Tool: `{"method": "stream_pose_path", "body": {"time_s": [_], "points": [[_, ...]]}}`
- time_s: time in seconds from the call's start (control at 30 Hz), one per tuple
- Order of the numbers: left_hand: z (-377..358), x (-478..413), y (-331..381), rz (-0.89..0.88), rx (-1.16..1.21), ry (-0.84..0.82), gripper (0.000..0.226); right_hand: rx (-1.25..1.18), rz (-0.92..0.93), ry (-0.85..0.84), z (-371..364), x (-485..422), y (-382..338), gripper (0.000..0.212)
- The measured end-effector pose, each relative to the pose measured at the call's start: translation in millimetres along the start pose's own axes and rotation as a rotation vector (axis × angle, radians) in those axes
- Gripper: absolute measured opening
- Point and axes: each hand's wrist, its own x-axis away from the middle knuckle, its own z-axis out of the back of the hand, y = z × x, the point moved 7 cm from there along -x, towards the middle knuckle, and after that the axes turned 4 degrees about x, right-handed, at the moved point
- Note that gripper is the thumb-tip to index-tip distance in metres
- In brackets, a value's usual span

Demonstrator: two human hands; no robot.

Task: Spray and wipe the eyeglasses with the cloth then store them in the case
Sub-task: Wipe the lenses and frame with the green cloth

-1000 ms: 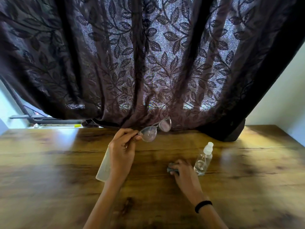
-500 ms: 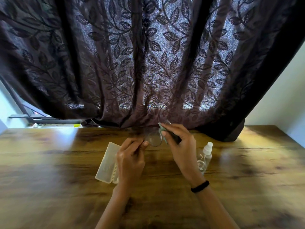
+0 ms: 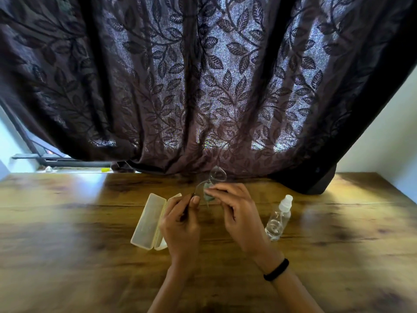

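While both hands work above the worktop [image 3: 67, 256], the main hazard sits nearest: the left hand [image 3: 180, 224] holds the eyeglasses [image 3: 212, 184] only by a thin temple arm pinched between thumb and fingers, so a firm rub could, I judge, twist the frame or bend the hinge. The right hand [image 3: 239, 211] has its fingers closed on a small greenish cloth [image 3: 207, 195], pressed against the nearer lens; too much pressure there, or grit under the fabric, might scratch it, and a slip would drop the glasses onto the wood.

Just left of the left hand lies the case [image 3: 149, 220], pale, hinged and open, partly hidden by the wrist; a careless elbow could knock it shut or shove it aside. To the right, well apart from the hands, stands the spray bottle [image 3: 278, 219], upright, clear and light-looking, easy to tip on the way back.

As for the glasses themselves, they look clear-lensed and thinly rimmed, held tilted in the air in front of the dark leaf-patterned curtain [image 3: 203, 75], the farther lens faint against it.
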Motion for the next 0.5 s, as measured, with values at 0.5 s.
{"method": "stream_pose_path", "body": {"time_s": [0.5], "points": [[7, -1, -4, 0.040, 0.083, 0.052, 0.023, 0.036, 0.103, -0.055, -8, 0, -23, 0.041]]}}
